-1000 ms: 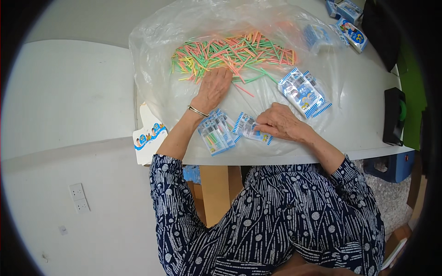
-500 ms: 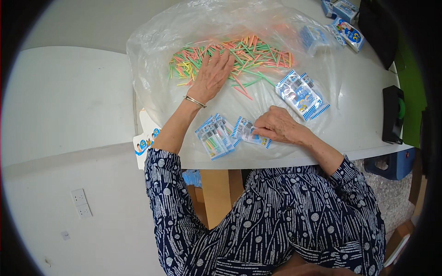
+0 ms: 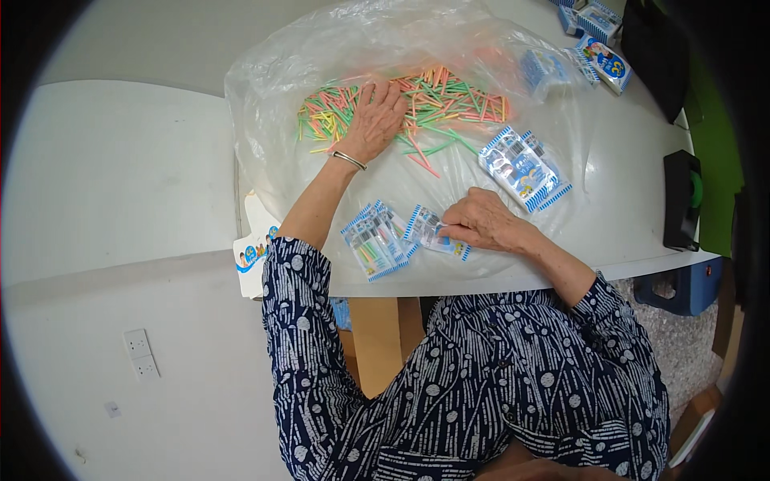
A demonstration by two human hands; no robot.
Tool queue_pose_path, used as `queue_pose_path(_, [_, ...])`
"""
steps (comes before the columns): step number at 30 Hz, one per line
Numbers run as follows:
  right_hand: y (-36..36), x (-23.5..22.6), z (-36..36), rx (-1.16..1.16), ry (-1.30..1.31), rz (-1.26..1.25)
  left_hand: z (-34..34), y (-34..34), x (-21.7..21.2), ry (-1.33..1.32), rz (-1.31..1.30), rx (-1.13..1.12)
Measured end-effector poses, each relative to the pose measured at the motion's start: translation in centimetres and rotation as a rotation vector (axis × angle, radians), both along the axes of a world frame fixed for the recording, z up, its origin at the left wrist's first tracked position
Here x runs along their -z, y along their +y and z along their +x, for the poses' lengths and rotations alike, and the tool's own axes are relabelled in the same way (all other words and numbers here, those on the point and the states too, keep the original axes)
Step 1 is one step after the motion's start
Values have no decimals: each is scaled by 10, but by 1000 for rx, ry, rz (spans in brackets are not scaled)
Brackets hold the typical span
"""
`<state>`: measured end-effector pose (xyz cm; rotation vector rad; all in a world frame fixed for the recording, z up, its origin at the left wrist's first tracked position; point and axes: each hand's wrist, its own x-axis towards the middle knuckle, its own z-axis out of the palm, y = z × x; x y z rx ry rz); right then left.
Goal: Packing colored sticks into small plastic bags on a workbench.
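My left hand rests on a loose pile of thin pink, green and yellow sticks, its fingers slightly apart and the tips down among them. A few sticks may be hidden under the palm. Nearer the table edge, my right hand pinches a small clear packet with blue striped ends. Left of that packet, several similar packets overlap in a stack, with coloured sticks showing through. Two or more larger blue-and-white packets lie beyond my right hand.
A crumpled clear plastic sheet lies beneath the sticks. More blue-and-white packs sit at the far right, near a black tape dispenser. A printed white carton stands at the left table edge. Below right is a blue stool.
My left hand has shifted very slightly over the pile, and its forearm and sleeve have moved a little to the right. My right hand stays on the packet.
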<state>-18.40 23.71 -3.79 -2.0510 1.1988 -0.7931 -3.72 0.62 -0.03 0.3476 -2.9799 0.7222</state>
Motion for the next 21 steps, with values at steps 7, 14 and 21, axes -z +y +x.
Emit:
queue_pose_path(7, [-4, -2, -1, 109, -352, 316, 8, -6, -1, 255, 153, -149])
queue_pose_path(14, [-23, -14, 2, 403, -1199, 466, 12, 2, -20, 862, 1483, -433])
queue_pose_path(21, [-93, -22, 24, 701, -1748, 523, -18, 36, -12, 1353, 2257, -238])
